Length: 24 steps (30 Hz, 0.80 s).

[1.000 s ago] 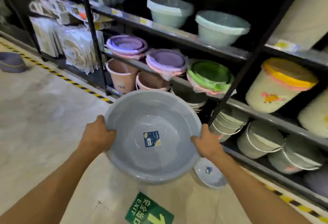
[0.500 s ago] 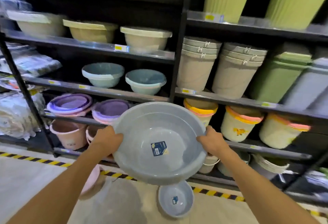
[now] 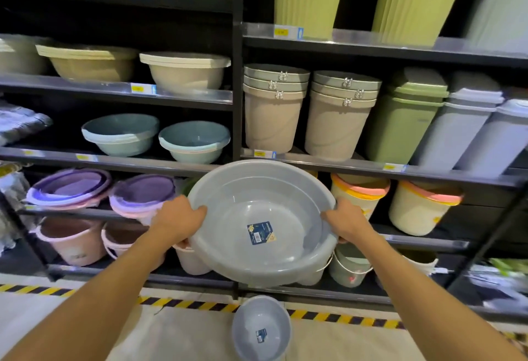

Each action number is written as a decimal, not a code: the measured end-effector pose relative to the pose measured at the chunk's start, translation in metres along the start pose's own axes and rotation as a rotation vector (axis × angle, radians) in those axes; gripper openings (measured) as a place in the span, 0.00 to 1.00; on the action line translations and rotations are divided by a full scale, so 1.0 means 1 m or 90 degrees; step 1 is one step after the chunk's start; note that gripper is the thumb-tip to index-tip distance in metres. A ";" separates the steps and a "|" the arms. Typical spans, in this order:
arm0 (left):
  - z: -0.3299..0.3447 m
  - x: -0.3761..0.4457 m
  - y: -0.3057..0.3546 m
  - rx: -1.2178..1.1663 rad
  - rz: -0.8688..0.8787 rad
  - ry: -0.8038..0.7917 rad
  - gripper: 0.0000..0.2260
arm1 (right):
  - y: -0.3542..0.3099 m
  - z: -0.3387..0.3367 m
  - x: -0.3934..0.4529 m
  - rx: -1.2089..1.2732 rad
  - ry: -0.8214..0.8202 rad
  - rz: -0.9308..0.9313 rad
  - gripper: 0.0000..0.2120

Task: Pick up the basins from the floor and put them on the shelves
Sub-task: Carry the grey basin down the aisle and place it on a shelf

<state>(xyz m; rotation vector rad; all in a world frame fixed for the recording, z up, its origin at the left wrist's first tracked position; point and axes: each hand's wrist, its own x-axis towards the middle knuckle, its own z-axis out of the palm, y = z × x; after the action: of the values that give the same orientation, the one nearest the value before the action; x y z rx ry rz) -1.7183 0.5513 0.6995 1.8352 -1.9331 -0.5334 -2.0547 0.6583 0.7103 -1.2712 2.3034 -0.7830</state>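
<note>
I hold a large grey basin (image 3: 228, 217) with a blue label inside, tilted toward me in front of the lower shelves. My left hand (image 3: 178, 217) grips its left rim and my right hand (image 3: 344, 222) grips its right rim. A smaller grey basin (image 3: 261, 329) with a label lies on the floor just below, near the striped floor line. The black shelves (image 3: 238, 103) stand directly ahead, and the large basin covers part of the lower levels.
Blue-green basins (image 3: 194, 140) and beige basins (image 3: 185, 70) fill the left shelf levels, purple ones (image 3: 71, 186) lower down. Beige bins (image 3: 274, 106), green bins and buckets (image 3: 420, 209) occupy the right side. Yellow-black tape (image 3: 185, 302) marks the floor edge.
I have turned to face the shelves squarely and raised the large basin closer to them. The small basin stays on the floor.
</note>
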 end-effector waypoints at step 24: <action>0.102 0.123 -0.002 -0.095 0.008 -0.159 0.11 | 0.029 0.060 0.104 -0.041 0.021 0.088 0.11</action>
<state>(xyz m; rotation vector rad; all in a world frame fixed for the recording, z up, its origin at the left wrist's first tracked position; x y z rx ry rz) -1.7767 0.4273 0.6176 1.7295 -1.9980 -0.9144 -2.0916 0.5644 0.6384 -1.1181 2.4319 -0.6924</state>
